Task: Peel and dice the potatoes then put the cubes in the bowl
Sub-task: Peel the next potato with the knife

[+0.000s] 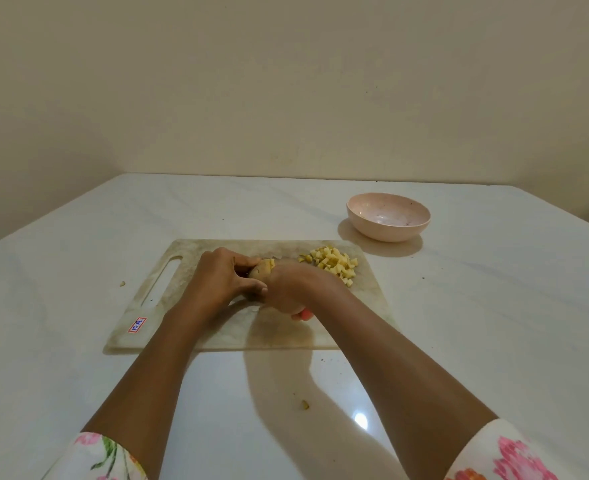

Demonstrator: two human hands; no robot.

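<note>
Head view, left hand (222, 276) holding potato (262, 266), right hand (291, 289) gripping orange handle (305, 315)

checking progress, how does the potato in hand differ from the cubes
The potato is one piece, partly brown-skinned, gripped by the left hand; the cubes are many small yellow pieces, lying loose. The potato is at the middle of the cutting board, the cubes toward its far right corner. Both show yellow flesh.

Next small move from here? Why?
Probably another cut through the potato: the left hand grips the uncut piece on the cutting board, the right hand holds an orange handle beside it, blade hidden. Cubes sit piled nearby; the bowl is empty, so transfer likely comes later.
</note>
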